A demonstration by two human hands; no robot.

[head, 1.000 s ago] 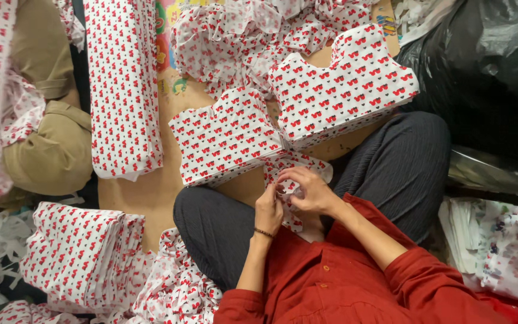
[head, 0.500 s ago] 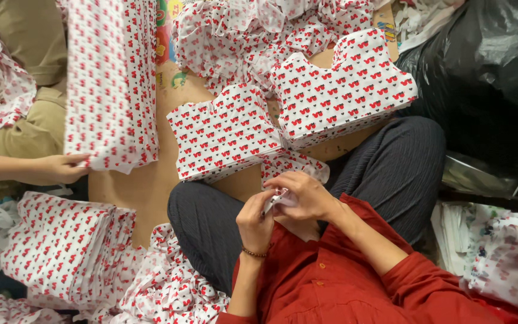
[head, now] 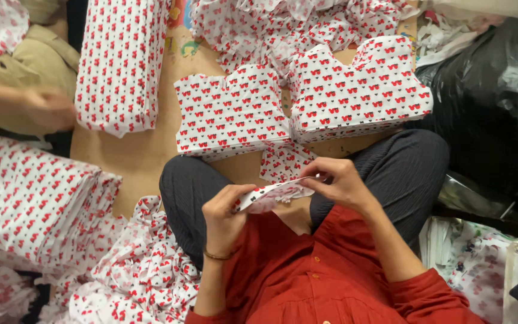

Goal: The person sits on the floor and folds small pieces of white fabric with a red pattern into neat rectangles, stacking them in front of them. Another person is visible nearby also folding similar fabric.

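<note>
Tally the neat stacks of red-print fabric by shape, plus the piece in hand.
Notched cut-piece stacks: 2, one left of the other
Long rectangular stack: 1
Fanned stack, lower left: 1
Small fabric piece, held by left hand and right hand: 1
Total: 5

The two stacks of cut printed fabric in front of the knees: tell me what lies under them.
Both stacks rest on the tan floor. A small printed piece pokes out below them. Anything further underneath is covered.

1 head-worn view, looking steeply down, close over lap and floor
</note>
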